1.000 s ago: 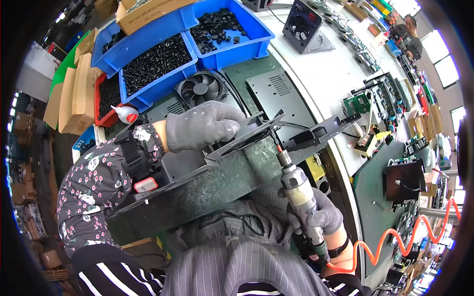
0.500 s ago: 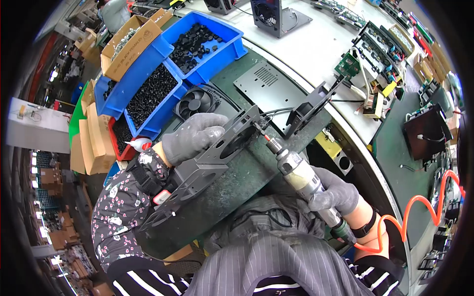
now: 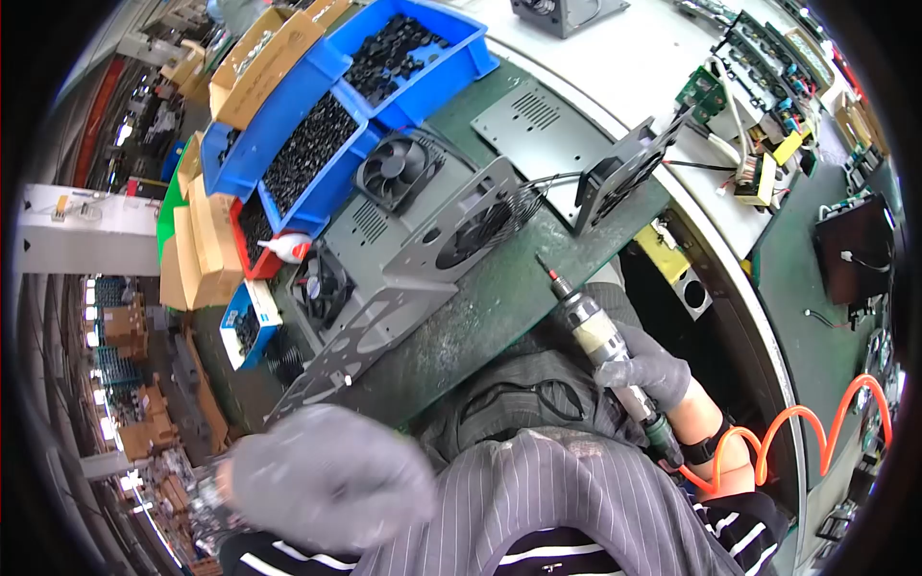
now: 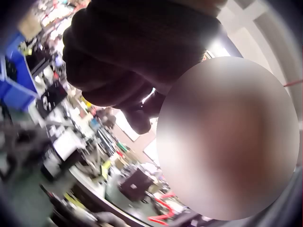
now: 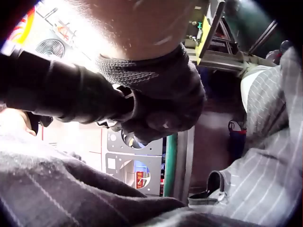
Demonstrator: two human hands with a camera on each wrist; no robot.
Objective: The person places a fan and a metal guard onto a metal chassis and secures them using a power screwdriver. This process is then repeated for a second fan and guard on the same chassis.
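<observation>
My gloved right hand (image 3: pixel 653 370) grips a pneumatic screwdriver (image 3: pixel 600 336), its bit angled up toward the bench, apart from the metalwork. In the right wrist view, the gloved fingers (image 5: pixel 163 111) wrap round the dark tool body. My gloved left hand (image 3: pixel 331 475), blurred, is raised in front of my body, off the metalwork. In the left wrist view, this hand (image 4: pixel 123 52) is dark with loosely curled fingers; nothing shows in them. A dark grey metal chassis (image 3: pixel 408 264) with a round fan cutout stands on the green bench (image 3: pixel 499 298). Beside it is a fan bracket (image 3: pixel 624 178).
Blue bins (image 3: pixel 408 62) of small black parts and a cardboard box (image 3: pixel 259 67) stand at the back left. A black fan (image 3: pixel 394 173) lies behind the chassis. A white squeeze bottle (image 3: pixel 286 248) is near the red bin. An orange coiled hose (image 3: pixel 797 422) runs right from the screwdriver.
My left hand has let go of the chassis and moved down toward my body. The screwdriver's bit has drawn back from the chassis; my right hand still holds the tool.
</observation>
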